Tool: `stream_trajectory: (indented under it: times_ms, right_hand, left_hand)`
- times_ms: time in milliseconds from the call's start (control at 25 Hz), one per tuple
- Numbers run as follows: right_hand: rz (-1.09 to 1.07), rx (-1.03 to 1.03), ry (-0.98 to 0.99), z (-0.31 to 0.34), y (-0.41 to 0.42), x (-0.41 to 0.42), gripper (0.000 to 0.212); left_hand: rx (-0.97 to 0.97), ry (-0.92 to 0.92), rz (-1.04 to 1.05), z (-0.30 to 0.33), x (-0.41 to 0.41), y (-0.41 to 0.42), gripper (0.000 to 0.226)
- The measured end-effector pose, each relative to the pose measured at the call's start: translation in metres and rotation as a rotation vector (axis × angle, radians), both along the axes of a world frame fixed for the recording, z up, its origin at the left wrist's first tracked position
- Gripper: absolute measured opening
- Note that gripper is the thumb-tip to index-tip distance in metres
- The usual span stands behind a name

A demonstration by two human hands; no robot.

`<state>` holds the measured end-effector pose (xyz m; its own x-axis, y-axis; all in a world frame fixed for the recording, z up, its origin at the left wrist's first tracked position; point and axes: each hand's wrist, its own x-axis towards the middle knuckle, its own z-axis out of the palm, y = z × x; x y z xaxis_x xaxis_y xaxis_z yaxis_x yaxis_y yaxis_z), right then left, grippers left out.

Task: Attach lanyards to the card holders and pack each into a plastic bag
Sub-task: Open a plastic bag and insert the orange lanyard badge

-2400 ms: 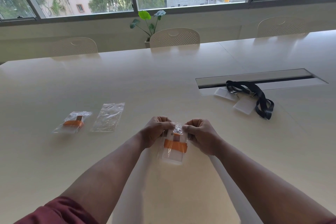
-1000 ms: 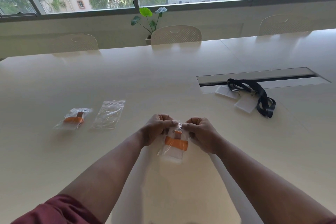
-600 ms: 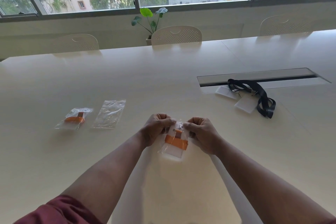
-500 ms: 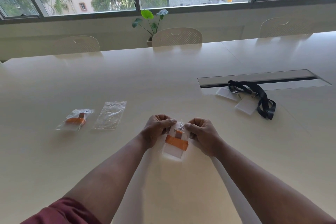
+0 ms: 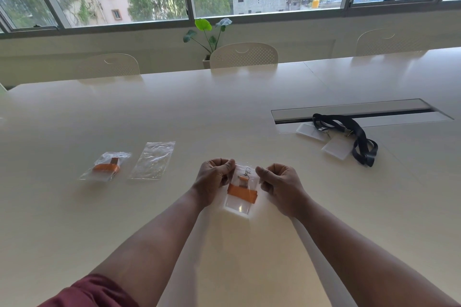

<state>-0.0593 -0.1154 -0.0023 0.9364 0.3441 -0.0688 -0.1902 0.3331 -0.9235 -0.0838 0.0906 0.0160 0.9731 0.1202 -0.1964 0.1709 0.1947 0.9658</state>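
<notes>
One packed bag [image 5: 106, 167] with an orange lanyard lies toward the table's [image 5: 224, 107] left edge, an empty plastic bag [image 5: 153, 160] just beside it. Near the front edge, a second bag [image 5: 240, 190] holding a card holder and folded orange lanyard is pinched at its top corners by the left hand [image 5: 212, 179] and right hand [image 5: 279, 185], probably being sealed. Toward the right edge, black lanyards [image 5: 359, 139] and bare card holders [image 5: 335, 148] remain unpacked.

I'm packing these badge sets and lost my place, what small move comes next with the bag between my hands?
Probably set the filled bag beside the packed bag at far left. The orange lanyard and holder already sit inside it, the left hand and right hand pinch its top corners, and an empty bag waits.
</notes>
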Motion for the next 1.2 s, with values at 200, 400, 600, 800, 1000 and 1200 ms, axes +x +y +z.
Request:
stream_trajectory:
  times_ms: [200, 400, 600, 800, 1000, 1200]
  right_hand:
    - [0.014, -0.010, 0.020, -0.005, -0.001, 0.002, 0.029]
    - [0.021, 0.010, 0.000, -0.008, -0.003, 0.004, 0.028]
    - [0.003, 0.059, -0.009, -0.008, -0.005, 0.004, 0.027]
    - [-0.036, 0.094, -0.003, -0.009, -0.005, 0.004, 0.026]
    - [-0.078, 0.094, 0.012, -0.007, -0.001, 0.002, 0.024]
    - [-0.102, -0.009, 0.014, 0.001, 0.012, -0.008, 0.027]
  left_hand:
    - [-0.016, 0.022, 0.062, 0.001, -0.002, -0.003, 0.024]
    - [0.192, -0.080, 0.083, -0.004, -0.008, -0.012, 0.027]
    - [0.318, -0.149, 0.098, -0.006, -0.012, -0.017, 0.027]
    - [0.369, -0.150, 0.050, 0.000, -0.020, -0.020, 0.026]
    - [0.345, -0.106, 0.105, 0.001, -0.032, -0.024, 0.023]
    - [0.140, -0.047, 0.216, 0.008, -0.049, -0.024, 0.015]
